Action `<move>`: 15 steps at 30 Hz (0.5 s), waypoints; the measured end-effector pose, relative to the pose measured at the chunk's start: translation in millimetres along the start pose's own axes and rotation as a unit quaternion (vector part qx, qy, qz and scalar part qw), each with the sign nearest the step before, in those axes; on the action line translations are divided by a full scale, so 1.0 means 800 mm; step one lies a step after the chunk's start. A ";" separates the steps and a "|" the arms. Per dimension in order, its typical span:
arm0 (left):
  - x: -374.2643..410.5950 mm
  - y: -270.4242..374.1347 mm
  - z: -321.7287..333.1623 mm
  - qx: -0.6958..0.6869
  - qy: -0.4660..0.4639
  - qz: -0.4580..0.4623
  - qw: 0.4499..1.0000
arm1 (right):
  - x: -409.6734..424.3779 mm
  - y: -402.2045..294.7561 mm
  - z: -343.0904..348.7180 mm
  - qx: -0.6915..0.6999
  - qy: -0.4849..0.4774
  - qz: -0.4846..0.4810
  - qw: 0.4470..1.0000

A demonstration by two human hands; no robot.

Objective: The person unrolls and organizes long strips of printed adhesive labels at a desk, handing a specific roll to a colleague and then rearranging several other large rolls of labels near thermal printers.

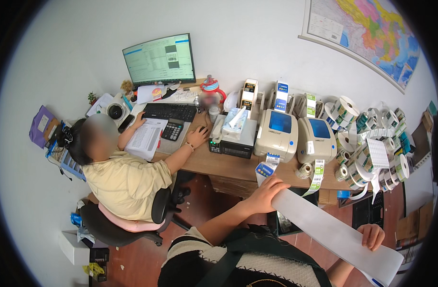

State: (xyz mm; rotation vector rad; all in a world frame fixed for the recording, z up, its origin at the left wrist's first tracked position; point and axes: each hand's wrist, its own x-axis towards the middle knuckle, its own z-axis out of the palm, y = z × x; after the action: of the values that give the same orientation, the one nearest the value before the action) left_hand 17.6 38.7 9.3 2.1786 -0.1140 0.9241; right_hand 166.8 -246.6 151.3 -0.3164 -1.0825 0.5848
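Note:
My left hand grips the near end of a wide label strip, its plain white backing turned up. The strip runs slantwise to my right hand, whose fingers curl over its edge. Beyond that hand the strip bends over, and a bit of blue print shows beneath. Just past my left hand, blue printed labels hang out of a beige label printer. They appear to lead down to the strip in my hands, though my left hand hides the join.
A seated co-worker uses a mouse at the wooden desk. A second label printer trails green labels. Label rolls crowd the desk's right end. A black printer carries a tissue pack.

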 end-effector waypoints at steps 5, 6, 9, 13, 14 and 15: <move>0.003 -0.004 -0.009 0.065 0.036 0.029 0.997 | -0.005 -0.029 0.002 0.096 0.040 -0.060 0.993; 0.002 -0.007 -0.009 0.064 0.041 0.024 0.997 | -0.004 -0.031 0.006 0.083 0.064 -0.093 0.990; 0.002 -0.012 -0.010 0.072 0.042 0.017 0.996 | -0.010 -0.043 0.004 0.083 0.098 -0.127 0.983; 0.002 -0.013 -0.011 0.083 0.043 0.020 0.995 | -0.016 -0.058 -0.001 0.153 0.160 -0.210 0.952; 0.002 -0.013 -0.011 0.086 0.043 0.020 0.995 | -0.015 -0.062 -0.002 0.168 0.180 -0.237 0.940; 0.002 -0.013 -0.012 0.089 0.041 0.020 0.995 | -0.015 -0.065 -0.004 0.184 0.200 -0.263 0.926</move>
State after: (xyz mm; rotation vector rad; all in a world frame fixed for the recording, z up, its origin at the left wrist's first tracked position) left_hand 17.0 53.0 8.3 2.3049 -0.0354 1.0819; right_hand 180.7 -295.8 168.1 0.1821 -0.6031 0.2137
